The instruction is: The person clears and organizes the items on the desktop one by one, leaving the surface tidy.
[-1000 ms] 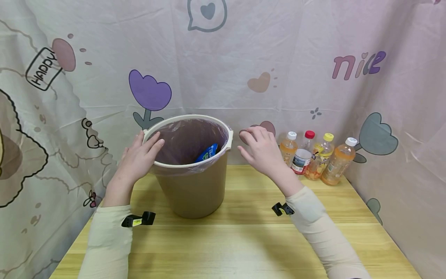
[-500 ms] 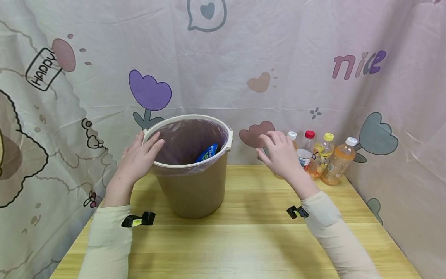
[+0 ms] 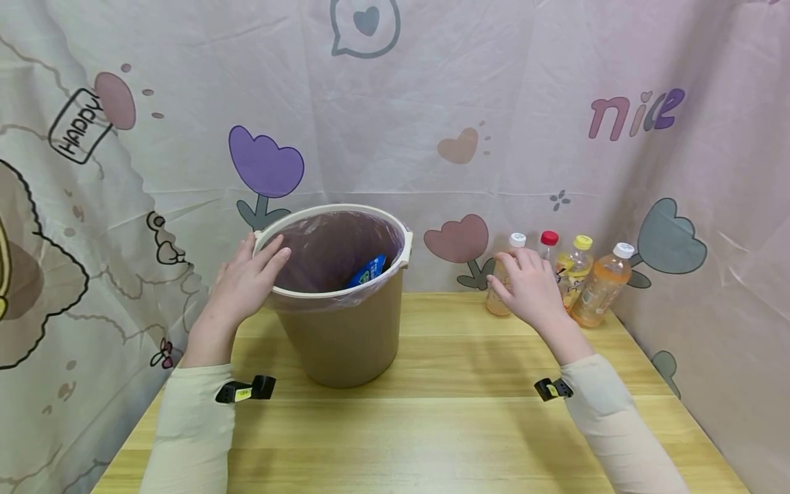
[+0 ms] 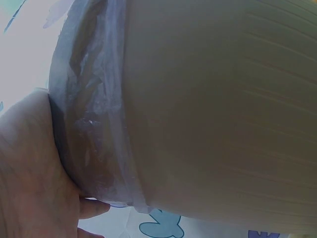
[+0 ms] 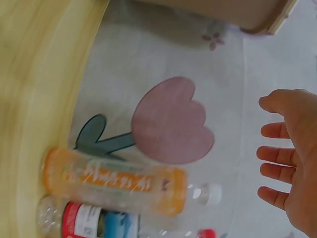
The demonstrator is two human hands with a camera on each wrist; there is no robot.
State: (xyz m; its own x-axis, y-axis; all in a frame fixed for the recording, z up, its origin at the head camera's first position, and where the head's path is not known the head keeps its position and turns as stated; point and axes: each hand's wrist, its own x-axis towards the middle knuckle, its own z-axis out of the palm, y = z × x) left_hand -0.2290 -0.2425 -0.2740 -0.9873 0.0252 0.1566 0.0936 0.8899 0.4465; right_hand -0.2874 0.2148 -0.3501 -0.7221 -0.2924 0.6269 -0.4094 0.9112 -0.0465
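A brown bin with a pale rim and a clear plastic liner stands left of the table's middle. A blue packet lies inside it. My left hand rests against the rim's left side, fingers extended; the left wrist view shows this hand beside the liner's edge. My right hand is in the air before the bottles, holding nothing, fingers loosely spread. Nearest to it are a white-capped orange bottle and a red-capped bottle, which it partly hides in the head view.
Right of these stand a yellow-capped bottle and another white-capped orange bottle. All the bottles are at the back right of the wooden table. A printed cloth hangs behind and along the sides.
My right hand has moved rightward, away from the bin to the bottles. My left hand, the bin and the bottles have stayed in place.
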